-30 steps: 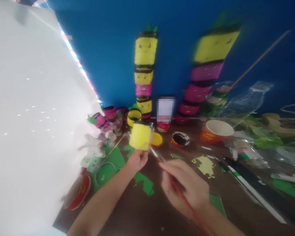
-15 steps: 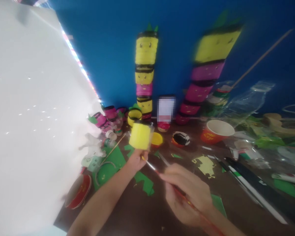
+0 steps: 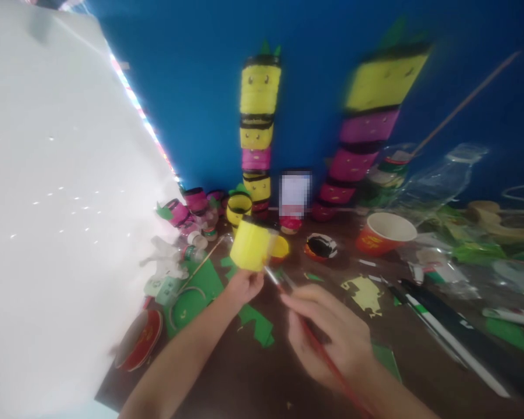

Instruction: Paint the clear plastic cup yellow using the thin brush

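My left hand (image 3: 245, 285) is closed round the lower end of a yellow-painted cup-like piece (image 3: 250, 245), which it holds up over the table. A red-handled paintbrush (image 3: 321, 343) is gripped in my right hand (image 3: 332, 331). The brush tip meets the lower right edge of the yellow piece, where a strip on its side looks clear and unpainted. Just behind the piece, partly covered by it, sits a small tub of yellow paint (image 3: 280, 248). To its right stands a tub of black paint (image 3: 321, 247).
Stacked yellow and pink painted pieces with faces (image 3: 258, 87) stand against the blue wall. A red paper cup (image 3: 384, 233), clear bottles (image 3: 445, 174) and a black-handled cutter (image 3: 454, 320) lie to the right. Green scraps (image 3: 255, 323) and a red bowl-shaped container (image 3: 140, 340) are at left.
The yellow piece has tilted slightly in my left hand. My right hand has shifted a little to the left, bringing the brush tip up to the piece's lower right edge.
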`<state>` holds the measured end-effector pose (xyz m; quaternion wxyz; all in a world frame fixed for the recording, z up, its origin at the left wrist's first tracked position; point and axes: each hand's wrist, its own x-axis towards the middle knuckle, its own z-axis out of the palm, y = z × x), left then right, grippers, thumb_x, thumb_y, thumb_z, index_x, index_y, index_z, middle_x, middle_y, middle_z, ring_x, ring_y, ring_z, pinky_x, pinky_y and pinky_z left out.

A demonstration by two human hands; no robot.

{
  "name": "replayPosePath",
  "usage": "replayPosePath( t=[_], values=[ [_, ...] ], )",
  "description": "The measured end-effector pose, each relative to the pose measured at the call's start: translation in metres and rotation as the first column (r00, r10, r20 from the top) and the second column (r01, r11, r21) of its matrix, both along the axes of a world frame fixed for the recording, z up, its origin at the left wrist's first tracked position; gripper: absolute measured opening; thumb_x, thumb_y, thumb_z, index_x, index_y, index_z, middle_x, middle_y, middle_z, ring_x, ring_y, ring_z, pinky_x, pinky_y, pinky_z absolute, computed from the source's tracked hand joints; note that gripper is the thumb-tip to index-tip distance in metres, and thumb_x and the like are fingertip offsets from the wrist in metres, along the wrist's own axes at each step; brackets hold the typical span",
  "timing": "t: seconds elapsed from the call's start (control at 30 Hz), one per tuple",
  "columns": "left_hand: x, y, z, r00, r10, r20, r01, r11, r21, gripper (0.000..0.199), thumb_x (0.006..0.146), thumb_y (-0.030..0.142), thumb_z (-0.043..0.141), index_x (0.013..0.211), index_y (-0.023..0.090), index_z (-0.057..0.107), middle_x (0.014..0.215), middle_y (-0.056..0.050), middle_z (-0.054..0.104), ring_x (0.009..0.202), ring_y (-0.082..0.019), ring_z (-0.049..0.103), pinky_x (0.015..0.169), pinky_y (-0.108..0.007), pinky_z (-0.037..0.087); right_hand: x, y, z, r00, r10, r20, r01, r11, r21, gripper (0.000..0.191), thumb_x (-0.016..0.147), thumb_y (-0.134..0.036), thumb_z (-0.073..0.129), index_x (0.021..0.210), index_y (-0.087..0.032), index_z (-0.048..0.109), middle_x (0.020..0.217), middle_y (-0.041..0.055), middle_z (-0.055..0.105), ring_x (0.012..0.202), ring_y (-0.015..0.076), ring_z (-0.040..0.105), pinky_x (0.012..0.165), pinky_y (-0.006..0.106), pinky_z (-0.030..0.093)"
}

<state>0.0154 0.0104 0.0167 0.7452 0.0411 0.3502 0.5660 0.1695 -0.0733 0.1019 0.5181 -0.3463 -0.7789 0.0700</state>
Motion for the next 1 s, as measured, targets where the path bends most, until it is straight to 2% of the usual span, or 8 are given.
replayPosePath(
  t=[0.07, 0.17, 0.23, 0.4, 0.57, 0.73, 0.9, 1.0],
  values=[
    [0.000, 0.001, 0.000, 1.000, 0.000, -0.001, 0.000, 1.000, -0.010, 0.050, 0.073, -0.008, 0.047, 0.110, 0.023, 0.057, 0.084, 0.002, 0.067, 0.058, -0.005, 0.062, 0.053, -0.010, 0.048, 0.000, -0.002, 0.000, 1.000, 0.006, -0.016, -0.006, 1.000, 0.015, 0.029, 0.072, -0.003, 0.053, 0.094, -0.019, 0.060, 0.077, 0.0028, 0.059, 0.068, 0.0113, 0.059, 0.059, 0.023, 0.051],
    [0.001, 0.001, 0.002, 1.000, -0.008, -0.001, 0.008, 0.999, -0.039, 0.043, 0.076, -0.005, 0.047, 0.107, 0.022, 0.059, 0.080, 0.002, 0.067, 0.058, -0.005, 0.061, 0.054, -0.011, 0.048, 0.000, -0.003, 0.003, 0.995, -0.098, -0.027, 0.099, 0.994, 0.055, 0.031, 0.071, -0.001, 0.053, 0.096, -0.019, 0.060, 0.078, 0.0027, 0.061, 0.070, 0.0117, 0.060, 0.062, 0.023, 0.051],
    [0.001, 0.000, 0.005, 1.000, -0.017, 0.002, 0.017, 0.998, -0.063, 0.038, 0.076, -0.004, 0.048, 0.103, 0.021, 0.061, 0.075, 0.002, 0.066, 0.055, -0.005, 0.060, 0.053, -0.011, 0.048, -0.001, -0.002, 0.003, 0.993, -0.115, -0.011, 0.116, 0.992, 0.051, 0.033, 0.072, -0.002, 0.053, 0.100, -0.020, 0.059, 0.081, 0.0030, 0.062, 0.072, 0.0116, 0.061, 0.064, 0.022, 0.052],
    [0.000, -0.002, 0.012, 1.000, -0.023, 0.019, 0.025, 0.993, -0.115, 0.033, 0.074, -0.006, 0.048, 0.094, 0.017, 0.061, 0.057, 0.005, 0.056, 0.044, -0.004, 0.054, 0.044, -0.008, 0.043, -0.001, -0.001, -0.002, 0.999, 0.020, 0.038, -0.021, 0.999, 0.027, 0.028, 0.072, -0.005, 0.053, 0.094, -0.019, 0.058, 0.076, 0.0027, 0.060, 0.067, 0.0121, 0.059, 0.061, 0.023, 0.051],
    [0.001, -0.002, 0.013, 0.998, -0.007, 0.057, 0.014, 0.992, -0.122, 0.030, 0.076, -0.004, 0.049, 0.091, 0.018, 0.062, 0.058, 0.005, 0.056, 0.046, -0.003, 0.055, 0.046, -0.008, 0.045, 0.000, -0.001, -0.003, 0.999, -0.034, 0.010, 0.033, 0.998, 0.046, 0.031, 0.070, -0.002, 0.053, 0.097, -0.018, 0.058, 0.080, 0.0034, 0.060, 0.071, 0.0113, 0.059, 0.063, 0.022, 0.050],
    [-0.001, -0.002, 0.018, 0.994, 0.020, 0.106, -0.003, 0.988, -0.153, 0.025, 0.082, -0.002, 0.044, 0.084, 0.015, 0.062, 0.058, 0.002, 0.056, 0.048, -0.003, 0.056, 0.047, -0.008, 0.046, -0.001, -0.001, 0.000, 0.997, 0.063, 0.050, -0.063, 0.998, -0.008, 0.025, 0.072, -0.004, 0.051, 0.092, -0.019, 0.058, 0.076, 0.0020, 0.059, 0.067, 0.0106, 0.058, 0.061, 0.021, 0.051],
    [-0.009, 0.003, 0.020, 0.988, 0.055, 0.148, -0.030, 0.986, -0.166, 0.015, 0.083, 0.006, 0.050, 0.081, 0.014, 0.062, 0.060, 0.001, 0.058, 0.052, -0.004, 0.057, 0.048, -0.007, 0.046, 0.006, 0.013, 0.007, 0.989, -0.150, -0.002, 0.150, 0.989, -0.007, 0.022, 0.078, -0.010, 0.053, 0.095, -0.022, 0.062, 0.082, 0.0031, 0.064, 0.069, 0.0106, 0.062, 0.060, 0.020, 0.052],
    [-0.010, 0.004, 0.019, 0.985, 0.060, 0.164, -0.032, 0.985, -0.170, 0.015, 0.084, 0.007, 0.050, 0.081, 0.014, 0.063, 0.058, 0.001, 0.057, 0.050, -0.003, 0.056, 0.046, -0.006, 0.045, 0.012, 0.032, 0.005, 0.961, -0.260, -0.096, 0.240, 0.953, -0.185, 0.014, 0.082, -0.021, 0.055, 0.091, -0.022, 0.065, 0.081, 0.0033, 0.065, 0.068, 0.0119, 0.063, 0.057, 0.021, 0.052]
  ],
)
